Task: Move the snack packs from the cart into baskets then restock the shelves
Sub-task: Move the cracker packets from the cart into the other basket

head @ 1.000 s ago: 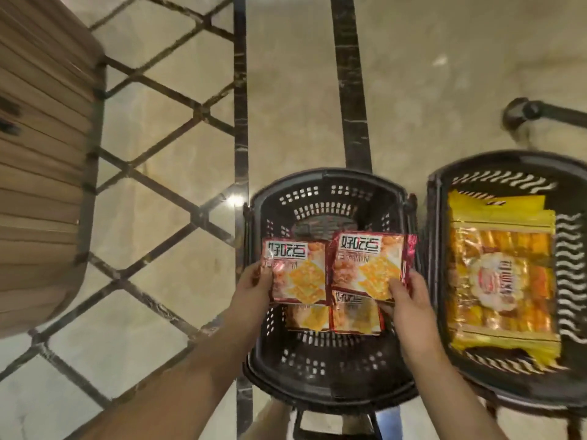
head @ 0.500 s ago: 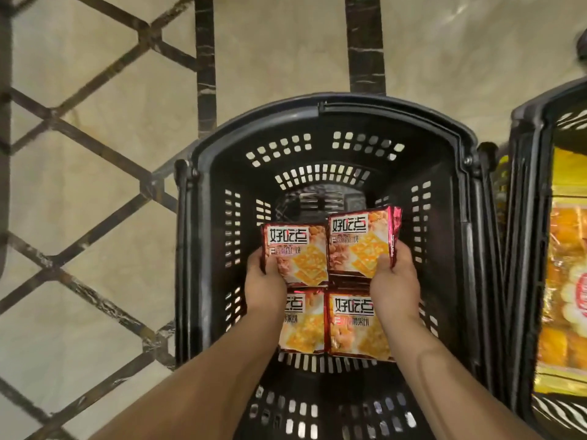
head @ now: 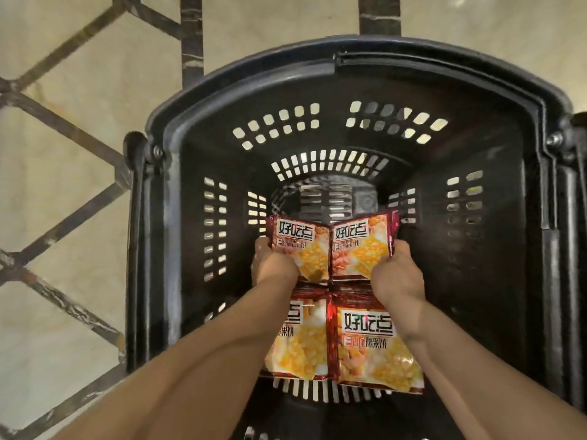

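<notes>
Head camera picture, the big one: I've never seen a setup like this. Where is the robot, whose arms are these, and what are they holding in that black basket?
There is no robot here. A person wears a wide-angle camera on the head, so you look down along their own bare arms. The left hand grips the left red pack and the right hand grips the right red pack, side by side, low inside the black plastic basket, which stands on a tiled floor. Two more snack packs of the same kind lie in the basket nearer the person: the near left pack and the near right pack.
</notes>
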Available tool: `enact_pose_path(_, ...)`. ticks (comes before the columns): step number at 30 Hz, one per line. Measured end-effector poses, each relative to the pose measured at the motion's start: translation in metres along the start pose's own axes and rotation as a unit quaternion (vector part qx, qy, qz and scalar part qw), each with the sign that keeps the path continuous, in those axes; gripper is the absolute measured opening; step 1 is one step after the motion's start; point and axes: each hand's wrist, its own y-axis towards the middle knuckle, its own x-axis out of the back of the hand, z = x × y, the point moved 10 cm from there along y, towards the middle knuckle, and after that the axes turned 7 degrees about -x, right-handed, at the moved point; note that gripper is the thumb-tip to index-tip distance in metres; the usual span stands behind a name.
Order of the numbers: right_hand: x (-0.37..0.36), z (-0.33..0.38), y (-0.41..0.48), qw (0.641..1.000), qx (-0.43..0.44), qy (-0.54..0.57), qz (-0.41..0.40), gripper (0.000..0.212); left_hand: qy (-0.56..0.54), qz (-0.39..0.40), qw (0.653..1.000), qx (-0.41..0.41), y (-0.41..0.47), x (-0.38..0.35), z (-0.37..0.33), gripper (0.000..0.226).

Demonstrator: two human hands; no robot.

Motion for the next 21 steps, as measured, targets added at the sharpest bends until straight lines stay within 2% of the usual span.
enact_pose_path(3, -0.004, -0.001, 0.006, 0.999, -0.008, -0.04, -0.002, 0.03, 0.043, 0.036, 0.998, 0.02, 0.005, -0.004, 0.001, 0.04)
enact_pose_path(6, -0.01, -0.002, 0.013, 0.996, -0.011, -0.088, -0.014, 0.037, 0.107, 0.064, 0.992, 0.029, 0.008, -0.006, -0.003, 0.058)
enact_pose_path(9, -0.008, 0.002, 0.015, 0.986, 0.0, -0.165, -0.012, 0.033, 0.151, 0.098, 0.983, 0.024, 0.008, -0.013, -0.003, 0.068)
enact_pose_path(12, -0.003, 0.019, 0.01, 0.951, 0.047, -0.305, -0.032, 0.034, 0.196, 0.108, 0.975, 0.002, 0.003, -0.019, -0.004, 0.074)
enact_pose_path(14, -0.001, 0.029, 0.003, 0.918, 0.062, -0.389, -0.044, 0.037, 0.224, 0.099, 0.97, 0.003, 0.0, -0.019, -0.002, 0.094)
enact_pose_path(16, -0.003, 0.035, -0.001, 0.903, 0.077, -0.42, -0.048, 0.042, 0.228, 0.088, 0.97, 0.01, -0.002, -0.018, 0.0, 0.11)
enact_pose_path(18, -0.006, 0.038, 0.0, 0.896, 0.095, -0.431, -0.059, 0.053, 0.249, 0.086, 0.965, -0.016, -0.003, -0.018, -0.004, 0.106)
enact_pose_path(21, -0.008, 0.034, 0.0, 0.906, 0.092, -0.407, -0.066, 0.065, 0.241, 0.093, 0.965, -0.046, -0.001, -0.019, -0.008, 0.076)
